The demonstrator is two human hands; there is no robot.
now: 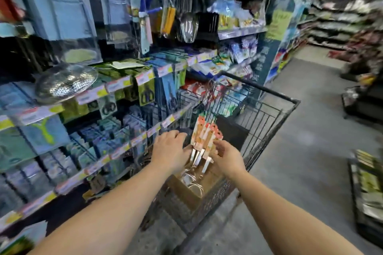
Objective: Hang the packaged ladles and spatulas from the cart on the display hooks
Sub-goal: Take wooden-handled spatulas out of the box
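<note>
A bundle of packaged ladles and spatulas (204, 137) with orange-and-white card headers and steel handles stands upright in a cardboard box (186, 190) inside the black wire cart (259, 118). My left hand (171, 151) reaches in on the bundle's left side with fingers spread over the cart edge. My right hand (227, 157) cups the bundle from the right, fingers touching the packages. Whether either hand grips them firmly is unclear. Steel ladles (187, 27) hang on display hooks on the upper shelf.
Shelves (87, 97) of packaged kitchen goods with price tags run along the left, close to the cart. A steel strainer (64, 83) rests on a shelf edge. The grey aisle floor (300, 151) stretches right, with low racks (366, 188) at the far right.
</note>
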